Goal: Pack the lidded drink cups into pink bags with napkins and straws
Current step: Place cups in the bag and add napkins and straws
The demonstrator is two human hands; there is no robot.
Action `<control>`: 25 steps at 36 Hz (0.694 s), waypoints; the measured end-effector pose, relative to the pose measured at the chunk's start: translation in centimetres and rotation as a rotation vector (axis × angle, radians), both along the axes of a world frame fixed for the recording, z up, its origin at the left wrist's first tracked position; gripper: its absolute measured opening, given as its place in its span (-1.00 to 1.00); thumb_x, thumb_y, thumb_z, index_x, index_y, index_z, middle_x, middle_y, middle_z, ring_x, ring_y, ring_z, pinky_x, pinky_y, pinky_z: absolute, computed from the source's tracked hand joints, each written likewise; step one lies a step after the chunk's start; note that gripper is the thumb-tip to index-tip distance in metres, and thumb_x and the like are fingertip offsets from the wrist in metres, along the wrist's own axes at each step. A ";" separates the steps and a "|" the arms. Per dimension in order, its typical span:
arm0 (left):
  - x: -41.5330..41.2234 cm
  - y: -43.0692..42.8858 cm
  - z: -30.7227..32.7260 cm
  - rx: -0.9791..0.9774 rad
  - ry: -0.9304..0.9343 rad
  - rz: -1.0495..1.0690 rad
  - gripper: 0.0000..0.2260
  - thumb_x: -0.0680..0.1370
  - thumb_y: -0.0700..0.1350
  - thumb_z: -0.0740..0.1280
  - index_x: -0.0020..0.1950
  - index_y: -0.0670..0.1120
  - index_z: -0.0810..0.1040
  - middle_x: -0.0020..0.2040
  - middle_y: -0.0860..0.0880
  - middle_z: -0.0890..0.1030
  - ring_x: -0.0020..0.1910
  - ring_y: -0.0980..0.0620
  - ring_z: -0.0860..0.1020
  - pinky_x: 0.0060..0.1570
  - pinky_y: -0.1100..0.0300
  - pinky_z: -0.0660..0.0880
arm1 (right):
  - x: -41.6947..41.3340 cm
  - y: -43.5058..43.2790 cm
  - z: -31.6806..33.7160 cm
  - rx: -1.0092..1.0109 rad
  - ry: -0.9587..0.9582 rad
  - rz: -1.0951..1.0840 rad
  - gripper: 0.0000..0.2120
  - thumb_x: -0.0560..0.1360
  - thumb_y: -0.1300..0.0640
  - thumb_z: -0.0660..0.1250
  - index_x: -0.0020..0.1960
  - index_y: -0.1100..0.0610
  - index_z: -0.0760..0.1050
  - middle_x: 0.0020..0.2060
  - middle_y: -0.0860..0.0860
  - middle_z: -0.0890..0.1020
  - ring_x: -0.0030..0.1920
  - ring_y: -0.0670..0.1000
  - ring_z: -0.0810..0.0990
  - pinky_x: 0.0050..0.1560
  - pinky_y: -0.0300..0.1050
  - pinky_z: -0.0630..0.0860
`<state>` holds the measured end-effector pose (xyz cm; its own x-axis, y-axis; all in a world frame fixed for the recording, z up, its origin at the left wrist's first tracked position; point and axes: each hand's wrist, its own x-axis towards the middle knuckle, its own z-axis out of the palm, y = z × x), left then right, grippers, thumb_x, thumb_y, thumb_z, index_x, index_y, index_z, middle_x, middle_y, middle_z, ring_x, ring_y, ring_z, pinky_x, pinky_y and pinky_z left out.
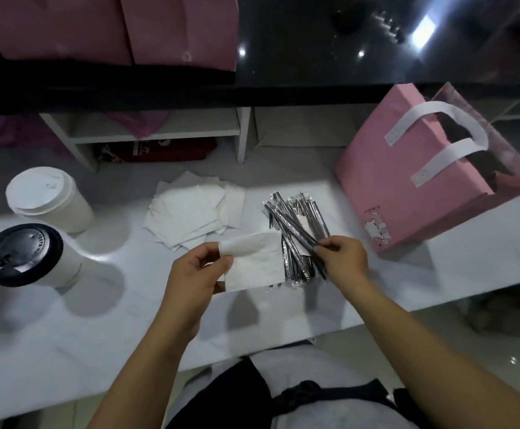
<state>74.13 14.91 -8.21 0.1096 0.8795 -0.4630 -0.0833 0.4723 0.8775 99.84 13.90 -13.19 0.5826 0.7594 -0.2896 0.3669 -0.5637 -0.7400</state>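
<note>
My left hand (195,274) pinches a white napkin (257,263) just above the white table. My right hand (343,260) pinches a wrapped black straw (295,233) lifted from the straw pile (292,221). More napkins lie in a loose stack (190,212) behind my left hand. At the left stand two white cups: one with a black lid (20,253), one with a white lid (43,193). An open pink bag (407,181) with white handles stands at the right, dark inside.
The white table (66,335) ends close to my body at the front. A black counter (314,41) rises behind it, with more pink bags (113,26) at upper left. A white shelf (159,131) sits under the counter.
</note>
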 end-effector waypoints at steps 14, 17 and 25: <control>-1.8 -0.6 -0.4 -0.052 0.033 -0.049 -0.80 0.57 -0.30 0.34 0.09 -0.09 0.69 0.02 -0.06 0.72 0.02 -0.09 0.68 0.00 -0.10 0.61 | -3.9 -3.0 6.2 0.114 0.766 0.063 -0.85 0.44 0.37 0.43 0.01 0.35 0.61 -0.12 0.17 0.66 -0.12 0.13 0.65 0.04 0.04 0.63; -2.0 -0.9 -0.4 -0.052 0.040 -0.097 -0.82 0.56 -0.29 0.35 0.07 -0.10 0.70 -0.01 -0.07 0.73 -0.01 -0.09 0.68 -0.02 -0.09 0.61 | -5.1 -4.2 6.9 0.040 0.844 0.154 -0.90 0.41 0.42 0.42 -0.13 0.28 0.67 0.00 0.04 0.69 -0.03 0.09 0.70 0.07 0.12 0.65; -1.8 -0.8 0.3 -0.016 0.085 -0.282 -0.88 0.52 -0.30 0.37 -0.07 -0.16 0.70 -0.06 -0.16 0.71 -0.11 -0.06 0.65 -0.10 -0.01 0.57 | -6.8 -4.5 6.7 -0.093 0.632 0.384 -0.90 0.40 0.32 0.52 -0.09 0.22 0.70 -0.20 0.24 0.66 -0.18 0.13 0.60 0.00 0.11 0.49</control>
